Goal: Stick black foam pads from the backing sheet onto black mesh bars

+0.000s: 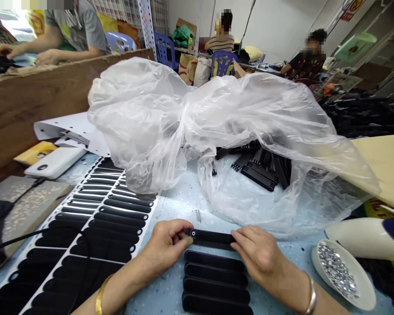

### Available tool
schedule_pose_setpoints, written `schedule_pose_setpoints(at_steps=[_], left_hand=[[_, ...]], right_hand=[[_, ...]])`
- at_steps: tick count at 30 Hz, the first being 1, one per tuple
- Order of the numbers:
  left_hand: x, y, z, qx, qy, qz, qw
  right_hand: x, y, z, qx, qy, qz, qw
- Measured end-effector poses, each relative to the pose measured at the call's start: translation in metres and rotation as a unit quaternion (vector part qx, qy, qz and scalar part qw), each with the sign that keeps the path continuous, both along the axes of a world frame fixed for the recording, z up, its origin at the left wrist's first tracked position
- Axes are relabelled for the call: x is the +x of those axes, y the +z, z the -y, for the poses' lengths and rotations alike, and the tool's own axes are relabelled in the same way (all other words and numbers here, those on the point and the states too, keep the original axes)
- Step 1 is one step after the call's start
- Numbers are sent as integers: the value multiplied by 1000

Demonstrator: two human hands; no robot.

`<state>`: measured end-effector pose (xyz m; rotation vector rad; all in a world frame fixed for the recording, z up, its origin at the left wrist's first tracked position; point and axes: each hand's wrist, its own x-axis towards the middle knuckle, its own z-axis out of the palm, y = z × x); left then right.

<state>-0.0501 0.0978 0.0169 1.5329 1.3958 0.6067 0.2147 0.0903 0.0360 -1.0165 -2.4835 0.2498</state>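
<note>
Between both hands is a flat black strip [213, 236] with a small shiny round piece at its left end. My left hand [170, 240] pinches that end between thumb and fingers. The opposite end is gripped by the fingers of my right hand [258, 251]. Just below, several similar black strips [215, 273] with rounded ends lie side by side on the light blue table [151, 280]. White sheets [151, 210] bearing rows of black strips, some with a ring at the end, lie to the left.
A clear plastic bag [184, 118] with black comb-like pieces [259, 175] spreads across the back. At right stands a white bowl [367, 288] of silvery pieces [338, 269]. A white power bank [54, 162], cable and wooden board [36, 96] are left. Other people sit beyond.
</note>
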Motion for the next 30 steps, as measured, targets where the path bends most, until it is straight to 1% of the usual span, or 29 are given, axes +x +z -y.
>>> schedule_pose_setpoints(at_steps=[6, 9, 11, 12, 14, 16, 18, 21, 24, 27, 30], left_hand=[[-1, 1, 0, -6, 4, 12, 1000], [0, 7, 1, 26, 27, 4, 999], [2, 16, 2, 58, 39, -4, 998], [3, 20, 2, 66, 34, -3, 997], [5, 28, 3, 63, 19, 16, 998], [5, 32, 3, 37, 15, 42, 998], [3, 33, 3, -7, 19, 83, 996], [1, 31, 2, -99, 28, 182, 978], [0, 29, 2, -166, 44, 254, 952], [-1, 25, 3, -192, 56, 283, 938], [-1, 22, 3, -203, 64, 297, 931]], right_hand=[[-6, 3, -3, 33, -4, 22, 999], [-8, 8, -3, 49, -17, 22, 998], [-10, 13, -1, 34, -18, 11, 999], [-12, 15, 0, 20, -16, 4, 1000], [-16, 19, 3, -10, -8, -16, 1000], [-21, 20, 6, -35, -4, -38, 999], [-25, 19, 7, -55, -6, -63, 997], [-31, 15, 7, -61, 1, -104, 993], [-37, 13, 4, -22, 9, -110, 994], [-41, 13, 1, 21, -3, -96, 995], [-43, 15, -1, 38, -16, -111, 993]])
